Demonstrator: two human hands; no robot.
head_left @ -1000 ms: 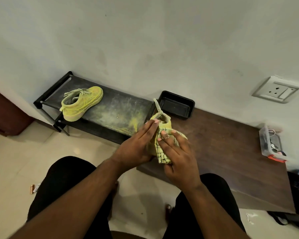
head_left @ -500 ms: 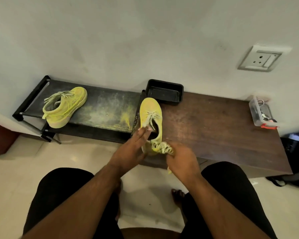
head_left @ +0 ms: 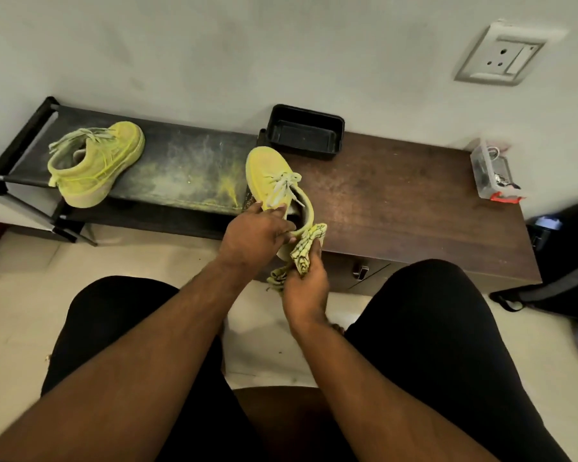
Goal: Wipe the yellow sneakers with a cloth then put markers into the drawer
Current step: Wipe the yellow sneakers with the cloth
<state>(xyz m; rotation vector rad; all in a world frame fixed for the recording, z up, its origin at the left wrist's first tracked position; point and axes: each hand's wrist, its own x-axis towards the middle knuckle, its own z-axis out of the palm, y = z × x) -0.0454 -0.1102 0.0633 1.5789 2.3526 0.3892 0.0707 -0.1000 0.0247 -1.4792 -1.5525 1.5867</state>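
One yellow sneaker [head_left: 268,171] lies toe-away on the left end of the brown cabinet top [head_left: 397,208]. My left hand [head_left: 254,233] grips it at the collar, fingers over the laces and opening. My right hand [head_left: 306,288] holds a crumpled yellow patterned cloth [head_left: 306,246] against the sneaker's heel. The second yellow sneaker [head_left: 95,161] stands alone on the dusty black shoe rack [head_left: 181,161] to the left. A drawer front with a metal handle [head_left: 361,271] shows below the cabinet top. No markers are visible.
A black plastic tray [head_left: 306,133] sits against the wall behind the sneaker. A clear small box [head_left: 493,171] with odds and ends stands at the far right of the top. A dark bag [head_left: 568,261] leans beside the cabinet. My knees frame the tiled floor.
The sneaker went from held upright to lying flat on the cabinet top. My right hand slid with the cloth from the side down to the heel; the left hand shifted to the collar.
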